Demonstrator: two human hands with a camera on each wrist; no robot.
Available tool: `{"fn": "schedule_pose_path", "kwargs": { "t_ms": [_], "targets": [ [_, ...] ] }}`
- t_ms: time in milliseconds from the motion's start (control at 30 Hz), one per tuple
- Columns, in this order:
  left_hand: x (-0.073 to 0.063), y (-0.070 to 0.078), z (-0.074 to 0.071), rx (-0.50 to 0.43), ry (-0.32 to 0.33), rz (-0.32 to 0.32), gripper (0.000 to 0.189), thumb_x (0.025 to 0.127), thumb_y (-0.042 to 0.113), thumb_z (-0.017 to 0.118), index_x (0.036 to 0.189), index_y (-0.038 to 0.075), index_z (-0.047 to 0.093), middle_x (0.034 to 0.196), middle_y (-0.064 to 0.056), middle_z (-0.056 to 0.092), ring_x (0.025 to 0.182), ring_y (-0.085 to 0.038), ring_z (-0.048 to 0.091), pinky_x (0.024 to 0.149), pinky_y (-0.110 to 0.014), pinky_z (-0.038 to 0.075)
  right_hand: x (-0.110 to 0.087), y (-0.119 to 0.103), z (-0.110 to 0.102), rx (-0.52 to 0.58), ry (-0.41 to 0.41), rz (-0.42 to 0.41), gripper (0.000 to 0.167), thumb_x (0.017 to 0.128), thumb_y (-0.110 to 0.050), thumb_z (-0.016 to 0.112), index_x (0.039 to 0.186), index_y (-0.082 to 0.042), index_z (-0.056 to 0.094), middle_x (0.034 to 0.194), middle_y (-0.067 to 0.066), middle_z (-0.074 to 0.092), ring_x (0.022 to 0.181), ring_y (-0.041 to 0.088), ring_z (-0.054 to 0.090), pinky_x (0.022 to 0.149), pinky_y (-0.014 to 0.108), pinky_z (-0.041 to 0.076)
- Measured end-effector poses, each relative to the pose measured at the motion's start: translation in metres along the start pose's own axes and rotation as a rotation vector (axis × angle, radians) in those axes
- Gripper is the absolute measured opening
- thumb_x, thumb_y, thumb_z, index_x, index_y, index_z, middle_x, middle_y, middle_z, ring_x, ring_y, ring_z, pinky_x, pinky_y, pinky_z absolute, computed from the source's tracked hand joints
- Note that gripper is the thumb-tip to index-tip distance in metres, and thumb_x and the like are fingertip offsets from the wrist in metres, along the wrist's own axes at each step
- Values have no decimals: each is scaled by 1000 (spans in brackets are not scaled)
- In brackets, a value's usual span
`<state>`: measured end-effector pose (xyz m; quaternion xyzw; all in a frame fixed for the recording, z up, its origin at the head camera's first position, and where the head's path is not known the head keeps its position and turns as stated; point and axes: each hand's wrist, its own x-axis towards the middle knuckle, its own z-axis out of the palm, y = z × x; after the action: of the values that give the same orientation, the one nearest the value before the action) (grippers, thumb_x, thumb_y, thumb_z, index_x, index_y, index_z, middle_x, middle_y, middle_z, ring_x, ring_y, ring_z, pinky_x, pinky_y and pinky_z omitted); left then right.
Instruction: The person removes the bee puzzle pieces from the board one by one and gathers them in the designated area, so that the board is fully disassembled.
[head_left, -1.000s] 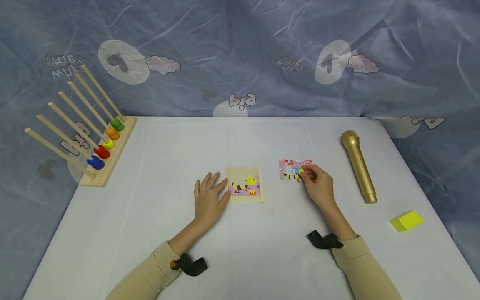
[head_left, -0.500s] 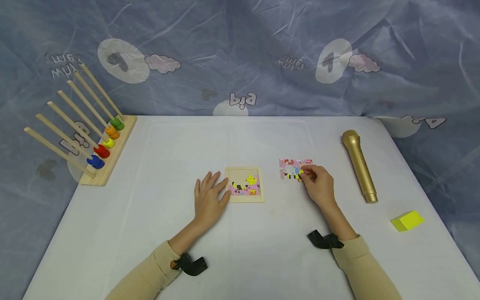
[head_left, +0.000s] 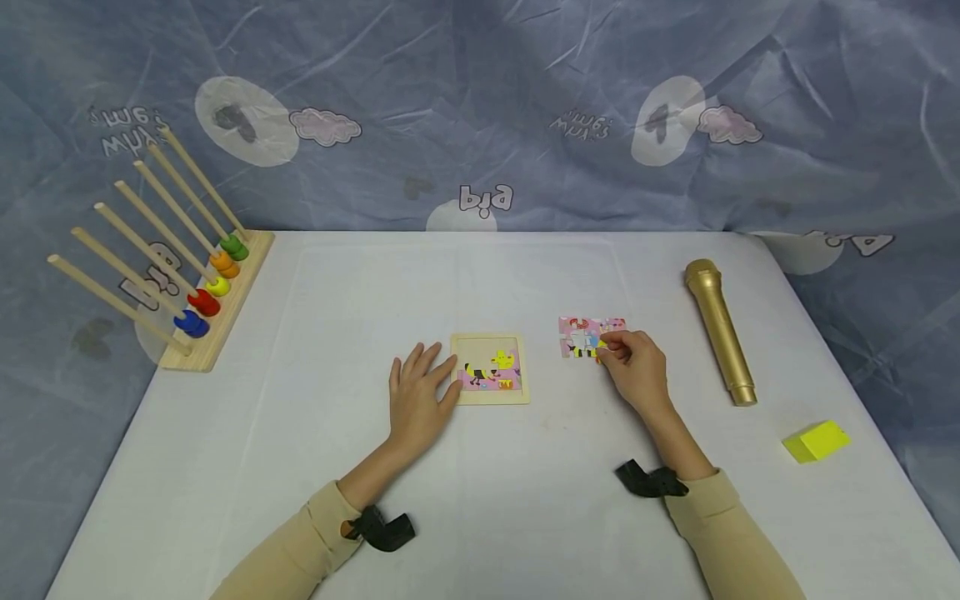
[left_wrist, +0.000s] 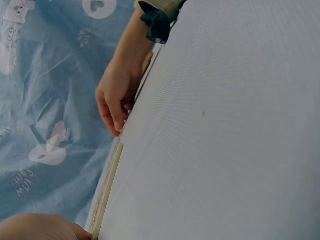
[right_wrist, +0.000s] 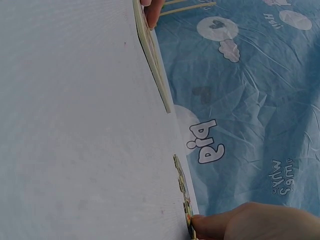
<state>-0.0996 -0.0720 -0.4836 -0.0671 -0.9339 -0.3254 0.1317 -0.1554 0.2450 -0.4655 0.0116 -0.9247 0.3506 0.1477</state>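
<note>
A creased blue-grey backdrop (head_left: pixel 480 100) printed with clouds and lettering hangs behind a white-covered desk (head_left: pixel 465 517), where a person in tan sleeves (head_left: pixel 738 533) works at a small picture puzzle. Little has changed in the past second: the wooden tray (head_left: pixel 524 371) lies where it did, near the middle of the desk, and the right hand (head_left: pixel 639 367) has shifted only slightly, if at all. No piece has been added in that time; fitted pieces (head_left: pixel 480 379) fill the tray's lower part and reach up its right side, its upper left is bare, and the puzzle looks only partly done. The left hand (head_left: pixel 420 408) rests with fingers spread wide, index finger and thumb touching the tray's left edge. The right fingers are curled, their gap nearly closed, thumb and forefinger pinching what appears to be a yellow puzzle piece (head_left: pixel 600 343) at the near right corner of the loose pieces (head_left: pixel 581 340); whether it is lifted cannot be told. A gold microphone (head_left: pixel 721 337) and a yellow block (head_left: pixel 816 442) lie farther right.
</note>
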Motion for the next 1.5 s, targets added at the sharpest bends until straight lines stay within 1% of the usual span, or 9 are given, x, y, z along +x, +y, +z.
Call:
{"fn": "schedule_pose_path", "kwargs": {
  "t_ms": [233,467,933,1067,1200,1300,1400,1500],
  "targets": [
    [-1,0,0,-4,0,-1,38,88,23,70,123,9,69,143,-14,54,142,-35,35,114,-63,14,0,0,0,-2,1,-2,14,83,-2,73,96,2,72,84,14,62,74,18,55,62,9,35],
    [0,-1,0,-9,3,2,38,88,23,70,124,8,68,143,-14,53,142,-35,34,114,-63,13,0,1,0,-8,3,-7,13,82,-1,73,95,1,72,83,13,62,72,14,52,62,13,35],
    [0,-1,0,-4,9,9,38,88,22,70,124,8,68,143,-14,53,142,-36,35,114,-63,14,0,1,1,0,15,-15,13,83,-1,73,95,2,72,83,14,61,72,16,52,62,11,34],
    [0,-1,1,-8,8,9,38,88,22,70,124,8,68,143,-14,53,142,-36,35,114,-63,14,0,-1,-2,43,68,21,13,84,-1,71,97,3,72,83,13,62,72,9,51,62,8,35],
    [0,-1,1,-5,12,11,38,88,23,70,124,9,68,143,-14,53,142,-35,35,114,-63,14,3,-3,-4,143,166,96,16,87,-2,67,101,1,72,84,8,61,70,-1,49,60,6,36],
    [0,-1,1,-5,15,12,38,88,23,70,123,9,69,143,-14,54,141,-36,36,114,-64,14,5,-5,-6,203,217,132,17,89,-3,65,103,0,72,84,2,59,70,-4,49,58,7,37],
    [0,0,0,-13,12,9,37,88,22,70,123,8,69,143,-15,53,142,-36,35,114,-64,13,4,-10,-7,235,207,151,17,90,-5,64,104,-2,72,82,-1,58,69,-1,50,54,9,36],
    [0,0,0,-18,7,4,38,88,22,70,123,8,69,143,-15,53,142,-36,35,114,-64,13,1,-18,-4,255,143,156,17,90,-5,64,105,-2,72,81,0,58,69,1,50,53,10,37]
  ]
}}
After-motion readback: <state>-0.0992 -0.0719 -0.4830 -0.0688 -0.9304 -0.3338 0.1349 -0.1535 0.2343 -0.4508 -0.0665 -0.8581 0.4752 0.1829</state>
